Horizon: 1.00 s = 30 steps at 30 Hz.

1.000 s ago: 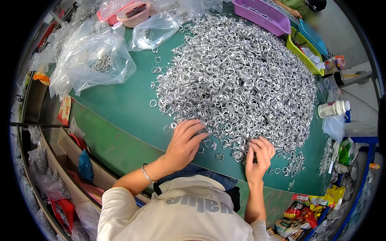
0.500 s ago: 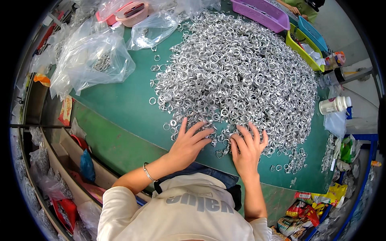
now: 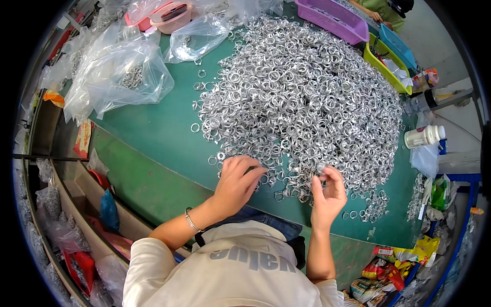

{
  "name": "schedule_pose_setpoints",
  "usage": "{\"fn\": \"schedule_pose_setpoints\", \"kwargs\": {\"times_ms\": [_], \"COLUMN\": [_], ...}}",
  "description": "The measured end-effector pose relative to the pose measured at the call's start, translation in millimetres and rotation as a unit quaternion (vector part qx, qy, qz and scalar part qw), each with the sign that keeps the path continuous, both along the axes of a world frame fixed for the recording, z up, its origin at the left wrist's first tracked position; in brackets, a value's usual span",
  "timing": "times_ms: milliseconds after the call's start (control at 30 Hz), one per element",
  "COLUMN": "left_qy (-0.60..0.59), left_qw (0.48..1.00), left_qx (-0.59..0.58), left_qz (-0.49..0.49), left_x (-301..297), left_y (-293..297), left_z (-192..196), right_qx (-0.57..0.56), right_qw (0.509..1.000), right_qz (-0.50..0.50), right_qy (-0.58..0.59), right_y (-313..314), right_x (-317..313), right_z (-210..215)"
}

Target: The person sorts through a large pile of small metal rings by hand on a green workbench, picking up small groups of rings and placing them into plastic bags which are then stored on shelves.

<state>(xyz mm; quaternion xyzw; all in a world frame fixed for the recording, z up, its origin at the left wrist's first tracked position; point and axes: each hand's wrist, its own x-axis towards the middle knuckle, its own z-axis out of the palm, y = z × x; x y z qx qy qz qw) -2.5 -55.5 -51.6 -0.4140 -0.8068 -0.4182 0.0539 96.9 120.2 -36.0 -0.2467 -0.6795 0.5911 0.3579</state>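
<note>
A wide heap of silver metal rings (image 3: 302, 97) covers much of the green tabletop (image 3: 148, 128) in front of me. My left hand (image 3: 235, 181), with a bangle (image 3: 192, 220) on its wrist, is curled at the heap's near left edge. Its fingertips bend down among loose rings, and whatever they grip is hidden. At the near middle of the heap, my right hand (image 3: 330, 194) is closed in a pinch. A small shiny ring (image 3: 321, 168) shows at its fingertips, just above the other rings.
Clear plastic bags (image 3: 128, 77) lie at the far left, beside a pink basket (image 3: 171, 19). Purple (image 3: 332, 20) and yellow-green (image 3: 388, 66) baskets border the heap. A white bottle (image 3: 424, 136) stands right. Another person's hand (image 3: 375, 15) shows at the far edge.
Both hands had fingers spread over the rings. The left fingers have curled in; my right hand has shifted slightly right and closed in a pinch on a ring.
</note>
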Motion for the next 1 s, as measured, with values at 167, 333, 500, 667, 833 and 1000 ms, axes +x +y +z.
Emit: {"fn": "schedule_pose_setpoints", "kwargs": {"times_ms": [167, 333, 500, 667, 833, 1000], "left_qy": [0.007, -0.005, -0.004, 0.016, 0.008, 0.023], "left_qw": [0.999, 0.998, 0.999, 0.999, 0.999, 0.997], "left_qx": [-0.049, -0.06, -0.042, -0.037, -0.052, -0.054], "left_qz": [-0.018, -0.004, 0.008, 0.004, 0.007, -0.054], "left_x": [0.3, -1.5, -1.8, -3.5, -6.1, -6.8], "left_y": [14.4, 18.2, 20.0, 17.6, 12.6, 32.4], "left_z": [4.7, -1.9, -2.3, 0.2, 4.3, 12.6], "right_qx": [-0.241, -0.225, -0.178, 0.115, 0.436, 0.394], "right_qw": [0.969, 0.968, 0.973, 0.979, 0.863, 0.896], "right_qz": [0.059, 0.09, 0.125, 0.102, -0.029, -0.014], "right_qy": [0.02, -0.066, -0.072, -0.135, -0.254, -0.203], "right_y": [4.5, 4.1, -2.2, 2.4, 16.4, 23.1], "right_x": [16.1, 24.4, 25.8, 27.8, 35.9, 28.9], "right_z": [-0.3, -0.2, 1.0, -2.1, 0.5, 7.2]}}
